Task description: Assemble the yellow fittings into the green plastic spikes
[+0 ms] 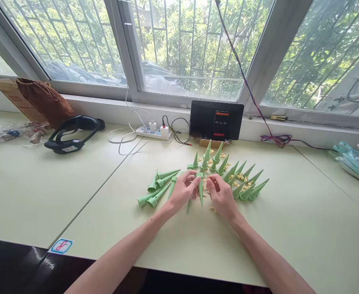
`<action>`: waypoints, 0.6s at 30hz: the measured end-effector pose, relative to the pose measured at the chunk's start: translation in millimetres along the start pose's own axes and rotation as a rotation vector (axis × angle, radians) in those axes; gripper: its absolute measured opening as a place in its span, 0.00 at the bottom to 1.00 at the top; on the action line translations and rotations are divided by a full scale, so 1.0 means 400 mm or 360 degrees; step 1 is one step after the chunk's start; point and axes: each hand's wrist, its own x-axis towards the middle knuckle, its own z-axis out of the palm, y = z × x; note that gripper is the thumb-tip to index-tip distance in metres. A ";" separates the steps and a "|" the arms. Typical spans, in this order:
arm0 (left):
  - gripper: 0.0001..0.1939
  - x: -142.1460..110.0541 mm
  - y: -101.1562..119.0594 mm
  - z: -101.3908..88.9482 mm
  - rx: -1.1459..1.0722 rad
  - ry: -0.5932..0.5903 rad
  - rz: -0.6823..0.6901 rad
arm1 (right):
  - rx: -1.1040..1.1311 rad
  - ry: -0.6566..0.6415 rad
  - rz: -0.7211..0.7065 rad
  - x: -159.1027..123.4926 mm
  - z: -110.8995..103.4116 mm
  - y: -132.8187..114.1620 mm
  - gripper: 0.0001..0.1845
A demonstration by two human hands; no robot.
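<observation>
Between the fingers of my left hand [184,190] is a green plastic plant-watering spike [200,190], its tip pointing down. Close beside it, my right hand [222,195] pinches a small pale-yellow piece [207,183], partly hidden by the fingers. Several green spikes [158,184] lie on their sides left of my left hand. Behind my hands, more spikes [205,157] stand upright on their caps. Another group [249,185] leans to the right of my right hand, with small yellow pieces among them.
A tablet [216,120] showing a timer stands by the window. To its left are a power strip [154,132] with cables and a black headset [72,132]. A brown pouch [43,102] sits far left. Plastic-wrapped items [351,161] lie far right on the table [314,220].
</observation>
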 end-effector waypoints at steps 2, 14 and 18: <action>0.18 0.000 0.002 -0.002 -0.0026 0.0012 -0.0039 | 0.0036 0.0015 -0.0026 0.000 -0.002 -0.003 0.13; 0.17 -0.003 -0.001 0.003 0.0008 0.0002 0.0039 | 0.0089 0.0085 -0.0129 -0.001 -0.004 0.010 0.12; 0.16 -0.008 -0.002 0.006 0.0062 -0.0045 0.0069 | 0.0048 0.0108 -0.0154 -0.001 -0.005 0.009 0.15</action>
